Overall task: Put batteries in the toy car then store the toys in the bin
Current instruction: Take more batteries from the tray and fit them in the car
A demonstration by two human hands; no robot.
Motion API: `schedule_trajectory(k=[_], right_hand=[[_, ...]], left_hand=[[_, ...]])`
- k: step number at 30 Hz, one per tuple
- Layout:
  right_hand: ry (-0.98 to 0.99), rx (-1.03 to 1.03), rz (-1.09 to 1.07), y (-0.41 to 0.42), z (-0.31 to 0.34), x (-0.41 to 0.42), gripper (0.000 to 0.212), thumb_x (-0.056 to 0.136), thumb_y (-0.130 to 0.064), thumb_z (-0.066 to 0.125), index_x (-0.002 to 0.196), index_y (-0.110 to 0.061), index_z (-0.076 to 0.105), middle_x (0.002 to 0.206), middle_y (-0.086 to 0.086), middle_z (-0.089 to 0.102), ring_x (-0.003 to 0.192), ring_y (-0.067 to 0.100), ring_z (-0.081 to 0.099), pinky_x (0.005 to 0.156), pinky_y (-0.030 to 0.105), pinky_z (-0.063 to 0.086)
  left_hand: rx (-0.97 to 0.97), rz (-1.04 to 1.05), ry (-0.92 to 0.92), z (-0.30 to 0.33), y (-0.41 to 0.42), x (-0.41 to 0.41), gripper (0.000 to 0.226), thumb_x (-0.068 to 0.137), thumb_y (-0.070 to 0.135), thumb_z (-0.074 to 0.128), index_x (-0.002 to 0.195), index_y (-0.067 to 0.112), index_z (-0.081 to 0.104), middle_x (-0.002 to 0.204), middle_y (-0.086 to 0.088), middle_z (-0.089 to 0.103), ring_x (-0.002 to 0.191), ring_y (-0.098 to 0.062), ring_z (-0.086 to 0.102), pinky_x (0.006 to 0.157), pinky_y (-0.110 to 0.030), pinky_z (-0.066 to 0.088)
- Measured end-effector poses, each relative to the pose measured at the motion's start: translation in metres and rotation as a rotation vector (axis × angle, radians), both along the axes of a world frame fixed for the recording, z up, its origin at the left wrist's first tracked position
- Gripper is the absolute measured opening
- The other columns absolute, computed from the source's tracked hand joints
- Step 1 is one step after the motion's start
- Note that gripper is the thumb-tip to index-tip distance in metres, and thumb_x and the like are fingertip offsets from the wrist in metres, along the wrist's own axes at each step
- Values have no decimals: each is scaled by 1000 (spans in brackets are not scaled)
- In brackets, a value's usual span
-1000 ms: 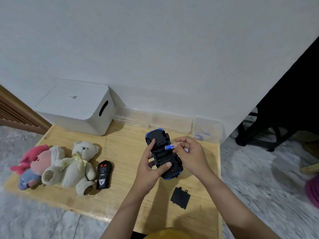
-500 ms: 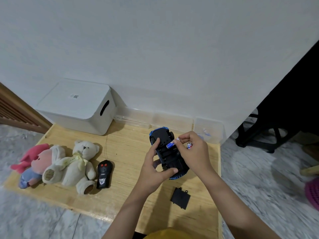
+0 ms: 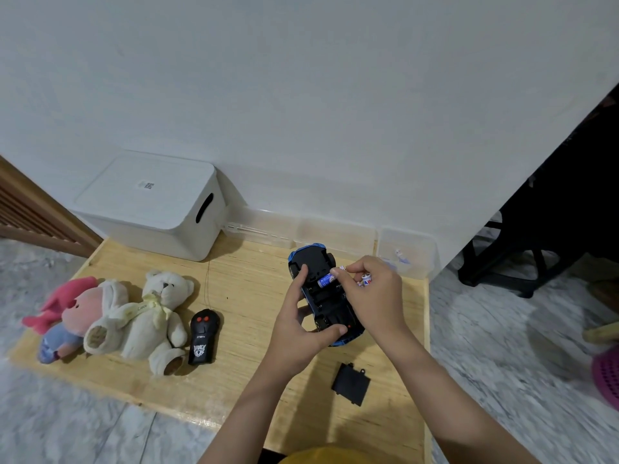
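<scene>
Nearest us, the black battery cover (image 3: 350, 383) lies loose on the wooden surface (image 3: 254, 289), off the car, so the compartment is open and the closing-up is yet to come. Just beyond it, the left hand (image 3: 296, 324) wraps the upturned car (image 3: 330, 313), thumb on the near end, fingers curled over the far side, holding it underside-up just above the surface. The right hand (image 3: 375, 296) comes in from the other side, fingertips pinching a blue battery (image 3: 325, 280) right at the open bay, tilted, one end down near the slot. It looks not yet seated. More batteries (image 3: 365, 280) are tucked in that same hand, so I'd judge we're early in the loading.

Over to the left, the remote (image 3: 202, 336) lies flat beside the teddy (image 3: 150, 316), with a pink plush (image 3: 67, 313) next to that. None stored yet. Farthest back, against the wall, the white bin (image 3: 150, 202) sits apart from the toys; from here I can't say which way it opens. Left to do, as I read it: seat the batteries, refit the cover, then move every toy into the bin.
</scene>
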State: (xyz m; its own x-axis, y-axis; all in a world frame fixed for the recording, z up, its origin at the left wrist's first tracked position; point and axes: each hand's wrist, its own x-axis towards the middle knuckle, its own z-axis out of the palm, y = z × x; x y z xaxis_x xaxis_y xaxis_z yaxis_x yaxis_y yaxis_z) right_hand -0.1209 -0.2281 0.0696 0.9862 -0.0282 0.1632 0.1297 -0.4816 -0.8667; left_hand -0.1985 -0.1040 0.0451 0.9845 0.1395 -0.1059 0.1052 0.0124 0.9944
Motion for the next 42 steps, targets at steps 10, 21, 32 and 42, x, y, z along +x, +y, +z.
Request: schedule_trajectory(k=[10,21,32,42], right_hand=[[-6,-198,87,9,8,-2,21,75,-36,75,69,-16,71,73,-6,52,70,11,56,58,32,46],[-1,-265,188,8,11,5,26,76,-39,73,70,-14,68,76,-5,50,70,14,55,55,28,40],[202,-98,257,-5,35,23,42,85,-31,39,47,-18,26,47,-3,27,48,16,27,54,32,25],[291,-230,548,-14,44,18,6,93,-23,54,93,-19,51,71,-9,50,57,3,44,52,15,34]], left_hand=[[54,39,-11,8,-3,-1,101,61,6,83,136,50,31,123,25,53,107,-15,61,84,-29,55],[79,67,-22,11,-9,-3,99,61,12,81,140,44,30,135,14,46,110,-16,59,87,-34,56],[71,26,27,7,-8,1,97,61,10,79,133,54,31,131,13,49,106,-12,61,81,-24,54],[47,-11,61,2,-12,1,96,64,10,80,135,52,30,133,12,47,106,-9,62,80,-23,54]])
